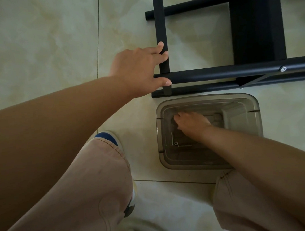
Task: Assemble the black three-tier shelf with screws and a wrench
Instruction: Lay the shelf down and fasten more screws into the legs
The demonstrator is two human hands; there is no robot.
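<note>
Fetching hardware while you steady the black shelf frame [235, 71], upper right.

Your left hand [141, 69] curls round its post; your right hand [192, 123] is in the clear bin [254, 111], grip unclear. Lean, and the unscrewed joint may shift.

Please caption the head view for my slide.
Left hand steadies the shelf; right hand reaches into the bin.

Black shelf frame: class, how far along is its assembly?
Done: a screw already sits in the black shelf frame. In hand: the left hand grips the frame's corner; the right hand reaches into the clear bin, where loose screws remain. Left: fitting those.
</note>
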